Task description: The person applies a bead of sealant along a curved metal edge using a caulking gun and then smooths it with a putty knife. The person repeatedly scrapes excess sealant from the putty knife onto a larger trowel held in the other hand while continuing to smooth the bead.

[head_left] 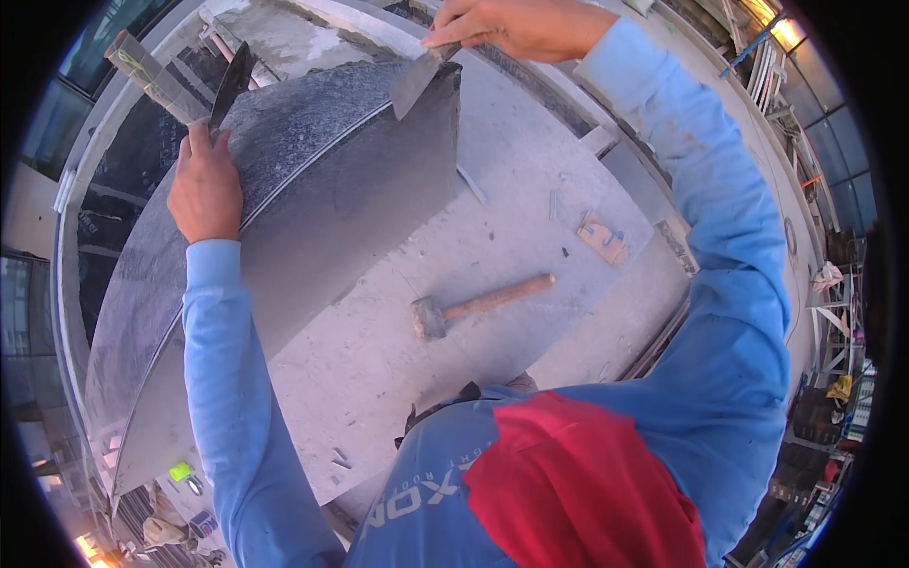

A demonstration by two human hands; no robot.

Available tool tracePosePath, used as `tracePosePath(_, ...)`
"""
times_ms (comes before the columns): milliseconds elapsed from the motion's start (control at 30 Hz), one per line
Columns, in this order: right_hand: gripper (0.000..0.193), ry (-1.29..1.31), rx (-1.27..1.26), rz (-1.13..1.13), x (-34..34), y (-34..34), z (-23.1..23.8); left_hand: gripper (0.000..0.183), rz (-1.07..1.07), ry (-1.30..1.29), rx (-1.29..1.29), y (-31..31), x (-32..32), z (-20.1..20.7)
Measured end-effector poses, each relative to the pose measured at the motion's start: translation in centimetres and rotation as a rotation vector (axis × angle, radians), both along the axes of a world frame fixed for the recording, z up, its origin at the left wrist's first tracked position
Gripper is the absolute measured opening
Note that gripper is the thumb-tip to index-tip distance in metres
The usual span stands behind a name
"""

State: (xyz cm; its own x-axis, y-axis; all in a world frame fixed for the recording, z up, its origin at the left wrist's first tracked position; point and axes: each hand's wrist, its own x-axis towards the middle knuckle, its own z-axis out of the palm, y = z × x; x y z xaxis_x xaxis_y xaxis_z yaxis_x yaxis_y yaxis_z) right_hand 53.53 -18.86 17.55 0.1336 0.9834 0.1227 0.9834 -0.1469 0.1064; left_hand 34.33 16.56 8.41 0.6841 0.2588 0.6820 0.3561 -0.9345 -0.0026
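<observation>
My left hand [206,185] is closed round a dark-bladed putty knife [233,83], its blade pointing up, above the dark upper face of a large curved slab [256,142]. A thin pale line [317,156] runs along the slab's curved edge. At the far end my right hand [525,26] grips a broad grey scraper [417,83], blade angled down against or just over that edge; contact is hard to tell. My fingers hide most of both handles.
A wooden-handled mallet [492,298] lies on the dusty pale floor [388,379], with a brownish flat packet [603,239] to its right and small scraps about. A post with a wrapped, worn top [137,66] rises beyond my left hand. Racks and clutter [824,417] stand far right.
</observation>
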Motion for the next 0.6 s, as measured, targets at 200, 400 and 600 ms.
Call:
tracePosePath(200, 0.027, 0.271, 0.032, -0.006, 4.7, -2.4, -1.0, 0.028, 0.049, -0.002, 0.018, -0.1, 0.3, 0.3)
tracePosePath(400, 0.027, 0.565, 0.211, -0.212, 7.3, -5.9, -2.1, 0.028, 0.027, -0.007, 0.036, -0.2, 0.3, 0.3)
tracePosePath(600, 0.035, 0.281, 0.562, -0.364, 1.6, -9.4, -7.0, 0.026, -0.005, -0.027, 0.047, -0.1, 0.3, 0.3)
